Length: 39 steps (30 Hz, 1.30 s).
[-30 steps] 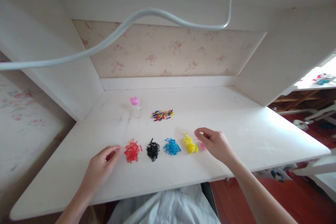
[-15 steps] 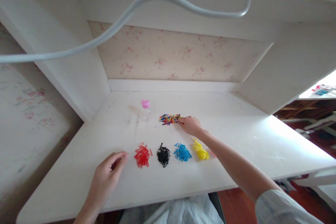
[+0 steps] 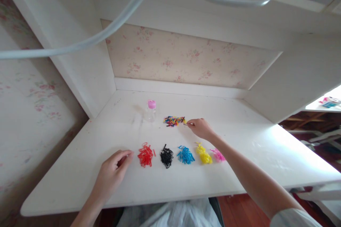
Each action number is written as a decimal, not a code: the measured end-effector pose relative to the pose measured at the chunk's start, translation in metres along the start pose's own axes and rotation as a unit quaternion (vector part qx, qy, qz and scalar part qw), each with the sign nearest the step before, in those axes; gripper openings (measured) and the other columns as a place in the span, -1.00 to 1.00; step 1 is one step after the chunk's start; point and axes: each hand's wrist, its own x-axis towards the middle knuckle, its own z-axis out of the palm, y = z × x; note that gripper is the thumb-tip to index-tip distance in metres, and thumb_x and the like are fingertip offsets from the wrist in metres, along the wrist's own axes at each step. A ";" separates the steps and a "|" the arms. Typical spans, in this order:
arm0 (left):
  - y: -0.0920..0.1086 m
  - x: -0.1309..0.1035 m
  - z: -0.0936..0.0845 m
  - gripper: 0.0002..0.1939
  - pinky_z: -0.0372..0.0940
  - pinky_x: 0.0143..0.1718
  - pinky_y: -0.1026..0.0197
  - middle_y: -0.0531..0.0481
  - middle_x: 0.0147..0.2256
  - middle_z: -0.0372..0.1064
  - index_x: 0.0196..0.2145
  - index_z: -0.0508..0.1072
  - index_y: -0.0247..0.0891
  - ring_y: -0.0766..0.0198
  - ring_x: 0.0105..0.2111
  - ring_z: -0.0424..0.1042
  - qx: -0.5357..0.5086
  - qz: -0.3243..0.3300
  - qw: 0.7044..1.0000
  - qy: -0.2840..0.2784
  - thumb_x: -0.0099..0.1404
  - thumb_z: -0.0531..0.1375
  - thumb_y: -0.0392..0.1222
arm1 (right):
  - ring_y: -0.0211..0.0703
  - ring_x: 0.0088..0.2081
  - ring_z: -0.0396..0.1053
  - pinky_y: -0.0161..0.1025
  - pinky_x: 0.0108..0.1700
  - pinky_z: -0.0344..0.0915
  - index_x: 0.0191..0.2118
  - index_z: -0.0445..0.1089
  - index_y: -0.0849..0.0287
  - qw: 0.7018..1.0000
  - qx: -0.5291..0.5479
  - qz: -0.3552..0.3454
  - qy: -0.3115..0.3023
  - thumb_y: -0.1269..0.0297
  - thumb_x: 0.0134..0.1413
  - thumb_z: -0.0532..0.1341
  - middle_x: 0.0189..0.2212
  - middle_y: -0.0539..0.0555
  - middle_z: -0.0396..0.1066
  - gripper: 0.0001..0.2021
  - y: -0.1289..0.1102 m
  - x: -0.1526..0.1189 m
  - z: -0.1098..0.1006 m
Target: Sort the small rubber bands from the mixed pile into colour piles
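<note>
Small bands in mixed colours form a pile (image 3: 173, 121) on the white desk. At its right edge my right hand (image 3: 200, 127) pinches a small dark band. Nearer me lie sorted piles in a row: red (image 3: 145, 155), black (image 3: 166, 156), blue (image 3: 185, 155), yellow (image 3: 204, 154) and pink (image 3: 218, 155), the last partly hidden by my right forearm. My left hand (image 3: 114, 168) rests left of the red pile, thumb and forefinger together; whatever it may hold is too small to name.
A clear bottle with a pink cap (image 3: 151, 104) stands left of the mixed pile. A white cable (image 3: 114, 25) crosses the upper view. White side panels and a flowered back wall (image 3: 173, 56) enclose the desk (image 3: 144, 191).
My right hand has drawn slightly right, away from the mixed pile, with the dark band in its fingers. The pink pile shows more now. The view has shifted a little.
</note>
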 end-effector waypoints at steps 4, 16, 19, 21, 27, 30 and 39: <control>0.003 0.000 0.000 -0.70 0.33 -0.26 0.30 0.04 -0.28 0.50 -0.29 0.50 -0.17 0.25 -0.29 0.46 -0.003 0.001 1.000 -0.005 0.24 0.09 0.06 | -0.16 -0.24 0.42 -0.35 -0.28 0.16 -0.25 0.54 0.05 1.000 0.013 -0.006 -0.024 0.27 0.11 0.03 -0.27 0.04 0.53 -0.69 0.005 0.003 0.003; 0.002 0.000 0.001 -0.70 0.30 -0.21 0.29 0.04 -0.25 0.48 -0.26 0.47 -0.17 0.25 -0.25 0.44 -0.010 -0.008 1.000 -0.024 0.25 0.09 0.06 | -0.14 -0.26 0.40 -0.34 -0.35 0.10 -0.22 0.47 0.12 0.999 0.046 0.006 -0.019 0.28 0.17 -0.04 -0.26 0.10 0.50 -0.68 0.011 0.008 0.014; 0.002 0.000 0.001 -0.70 0.30 -0.20 0.29 0.03 -0.24 0.48 -0.25 0.47 -0.18 0.25 -0.24 0.44 -0.012 -0.002 0.999 -0.030 0.25 0.09 0.06 | -0.14 -0.29 0.39 -0.33 -0.36 0.08 -0.18 0.43 0.13 0.998 0.055 0.001 -0.009 0.26 0.21 -0.07 -0.29 0.12 0.50 -0.67 0.011 0.009 0.017; 0.002 0.000 0.001 -0.70 0.30 -0.22 0.29 0.03 -0.24 0.47 -0.25 0.47 -0.18 0.26 -0.26 0.43 -0.013 0.005 0.999 -0.033 0.26 0.08 0.06 | -0.15 -0.31 0.39 -0.33 -0.36 0.07 -0.18 0.42 0.14 0.998 0.062 -0.006 -0.004 0.25 0.22 -0.07 -0.31 0.12 0.49 -0.68 0.011 0.010 0.018; 0.002 -0.001 0.002 -0.70 0.30 -0.23 0.29 0.03 -0.26 0.47 -0.25 0.46 -0.18 0.27 -0.27 0.43 -0.009 0.008 0.999 -0.037 0.27 0.07 0.06 | -0.18 -0.34 0.39 -0.35 -0.36 0.09 -0.19 0.43 0.11 0.993 0.100 -0.054 0.015 0.18 0.26 -0.08 -0.34 0.07 0.49 -0.66 -0.003 0.001 0.012; 0.002 -0.001 0.002 -0.70 0.29 -0.21 0.29 0.04 -0.25 0.47 -0.25 0.46 -0.17 0.27 -0.26 0.42 -0.008 0.006 0.999 -0.044 0.27 0.07 0.06 | -0.21 -0.32 0.39 -0.37 -0.34 0.13 -0.17 0.44 0.05 0.987 0.127 -0.100 0.014 0.13 0.24 -0.05 -0.29 0.01 0.50 -0.67 -0.022 -0.013 0.004; 0.002 0.000 0.001 -0.68 0.28 -0.24 0.28 0.05 -0.26 0.46 -0.25 0.46 -0.17 0.27 -0.27 0.42 -0.008 -0.009 0.998 -0.060 0.27 0.06 0.08 | -0.31 -0.46 0.32 -0.40 -0.40 0.05 -0.35 0.50 0.06 0.964 0.131 -0.229 -0.032 0.17 0.21 0.01 -0.48 -0.04 0.48 -0.68 -0.070 -0.062 0.002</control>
